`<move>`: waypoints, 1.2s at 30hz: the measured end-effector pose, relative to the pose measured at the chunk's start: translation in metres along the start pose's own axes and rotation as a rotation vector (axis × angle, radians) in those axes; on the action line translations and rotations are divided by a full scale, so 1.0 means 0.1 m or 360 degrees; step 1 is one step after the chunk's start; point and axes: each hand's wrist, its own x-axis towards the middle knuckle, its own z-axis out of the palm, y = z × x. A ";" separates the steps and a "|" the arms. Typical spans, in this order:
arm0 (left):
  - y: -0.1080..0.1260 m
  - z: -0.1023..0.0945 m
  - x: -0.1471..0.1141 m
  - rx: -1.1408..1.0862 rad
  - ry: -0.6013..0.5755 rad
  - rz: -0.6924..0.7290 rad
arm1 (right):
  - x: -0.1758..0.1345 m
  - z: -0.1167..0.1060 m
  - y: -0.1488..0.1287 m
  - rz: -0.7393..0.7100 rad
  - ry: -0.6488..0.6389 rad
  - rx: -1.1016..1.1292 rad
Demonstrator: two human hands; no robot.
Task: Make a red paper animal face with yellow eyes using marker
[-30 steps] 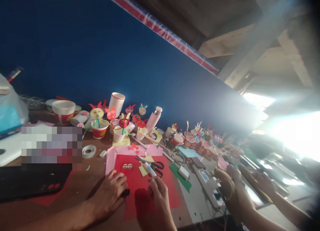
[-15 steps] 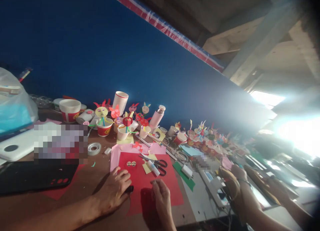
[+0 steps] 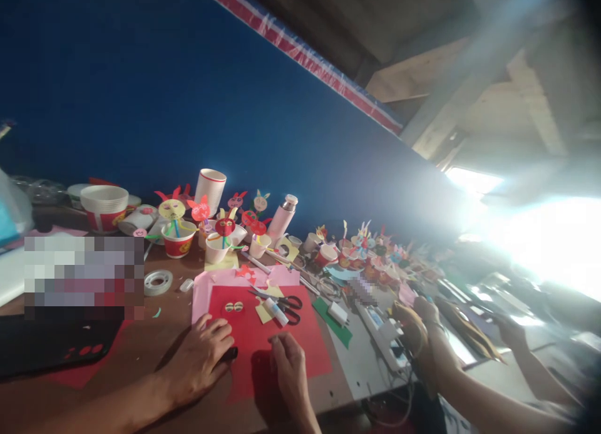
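Observation:
A sheet of red paper (image 3: 307,352) lies before me over pink paper (image 3: 201,296). My left hand (image 3: 201,352) rests at the red sheet's left edge, fingers curled, with a short black pen-like thing (image 3: 231,353) showing between thumb and forefinger. Over the sheet's lower part hovers my right hand (image 3: 290,359), thumb and fingers pressed together; what they hold, if anything, is hidden. Just above the left hand sits a red paper disc with two pale eyes (image 3: 233,307). Black-handled scissors (image 3: 292,309) and a glue stick (image 3: 276,312) lie on the red sheet beside yellow paper scraps (image 3: 263,314).
Behind the paper stand paper cups with paper-faced figures (image 3: 177,240), a cup stack (image 3: 210,193) and a pink flask (image 3: 283,220). At left are a tape roll (image 3: 158,283) and a black phone-like slab (image 3: 56,340). A power strip (image 3: 382,337) and a co-worker's arms (image 3: 446,359) are at right.
The whole view has shifted, so things appear further left. Both my hands keep almost the same pose over the paper. The co-worker's hands stay near the right side.

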 end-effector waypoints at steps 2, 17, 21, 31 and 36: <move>0.00 0.01 0.00 0.0015 -0.0002 -0.0008 | 0.00 0.01 0.02 0.0009 -0.0043 -0.0018; 0.00 0.01 0.00 0.0014 -0.0013 -0.0006 | 0.02 0.06 -0.01 -0.0070 -0.0033 -0.0067; -0.02 0.04 0.01 -0.0015 -0.0025 -0.0010 | 0.01 0.06 0.00 -0.0066 -0.0049 -0.0079; -0.02 0.03 0.00 -0.0054 -0.0055 -0.0019 | 0.01 0.07 -0.07 -0.0050 -0.0077 -0.0076; -0.02 0.04 0.01 -0.0029 -0.0004 -0.0027 | 0.01 0.06 -0.08 -0.0050 -0.0070 -0.0090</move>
